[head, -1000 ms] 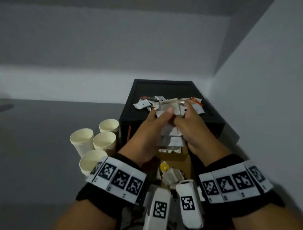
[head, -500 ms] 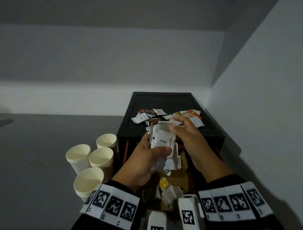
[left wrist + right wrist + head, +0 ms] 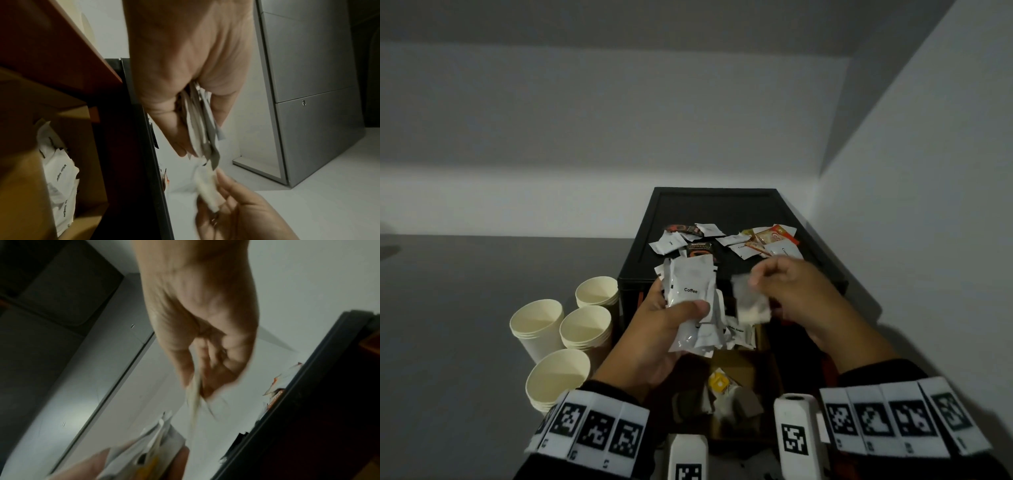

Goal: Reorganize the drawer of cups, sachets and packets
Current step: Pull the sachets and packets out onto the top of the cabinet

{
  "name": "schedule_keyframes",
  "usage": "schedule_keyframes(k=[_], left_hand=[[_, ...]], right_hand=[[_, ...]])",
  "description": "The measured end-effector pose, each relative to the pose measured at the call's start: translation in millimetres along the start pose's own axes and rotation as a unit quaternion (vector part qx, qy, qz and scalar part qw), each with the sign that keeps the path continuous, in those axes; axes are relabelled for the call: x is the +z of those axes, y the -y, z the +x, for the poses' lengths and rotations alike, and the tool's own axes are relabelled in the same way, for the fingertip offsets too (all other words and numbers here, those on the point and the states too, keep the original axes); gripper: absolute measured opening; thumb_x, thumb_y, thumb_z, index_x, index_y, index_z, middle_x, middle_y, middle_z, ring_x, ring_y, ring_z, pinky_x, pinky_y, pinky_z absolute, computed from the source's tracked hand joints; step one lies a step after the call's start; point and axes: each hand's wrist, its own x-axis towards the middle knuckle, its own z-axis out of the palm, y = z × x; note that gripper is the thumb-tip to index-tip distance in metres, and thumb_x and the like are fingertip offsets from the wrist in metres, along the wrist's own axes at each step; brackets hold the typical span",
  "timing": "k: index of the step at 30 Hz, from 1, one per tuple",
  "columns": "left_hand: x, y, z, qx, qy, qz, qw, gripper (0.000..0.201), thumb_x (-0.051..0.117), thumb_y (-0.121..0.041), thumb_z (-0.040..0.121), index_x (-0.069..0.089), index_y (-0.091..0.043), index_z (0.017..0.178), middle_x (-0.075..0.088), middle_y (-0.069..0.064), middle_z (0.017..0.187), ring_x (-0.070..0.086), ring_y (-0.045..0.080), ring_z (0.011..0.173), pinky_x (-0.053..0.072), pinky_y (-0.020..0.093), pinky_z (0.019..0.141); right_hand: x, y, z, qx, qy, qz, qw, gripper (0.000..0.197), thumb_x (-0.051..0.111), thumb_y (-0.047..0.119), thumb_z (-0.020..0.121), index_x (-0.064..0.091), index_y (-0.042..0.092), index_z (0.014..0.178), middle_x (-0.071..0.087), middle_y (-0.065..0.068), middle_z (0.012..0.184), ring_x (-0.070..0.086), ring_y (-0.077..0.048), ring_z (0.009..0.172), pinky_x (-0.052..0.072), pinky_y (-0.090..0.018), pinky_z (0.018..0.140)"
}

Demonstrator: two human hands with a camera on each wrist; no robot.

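The grey floor (image 3: 465,308) bears four stacks of paper cups (image 3: 561,339); the black cabinet top (image 3: 715,209) bears scattered sachets (image 3: 729,241).

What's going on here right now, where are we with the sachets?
A person is sorting sachets above the open drawer. The left hand grips a fanned stack of white sachets, the front one printed "Coffee". The right hand pinches a single blurred sachet beside that stack. More loose sachets lie on top of the black cabinet, and four stacks of paper cups stand to its left.
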Motion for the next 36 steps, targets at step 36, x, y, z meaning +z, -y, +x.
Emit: schedule_keyframes(k=[36], left_hand=[[-10, -2, 20, 0.013, -0.160, -0.075, 0.984, 0.043, 0.052, -0.002, 0.091, 0.044, -0.019, 0.130, 0.065, 0.010, 0.105, 0.065, 0.027, 0.083, 0.055, 0.034, 0.049]], right_hand=[[42, 7, 15, 0.050, 0.058, 0.069, 0.995, 0.014, 0.052, 0.000, 0.083, 0.049, 0.013, 0.077, 0.053, -0.007, 0.071, 0.049, -0.016, 0.057, 0.049, -0.034, 0.061]])
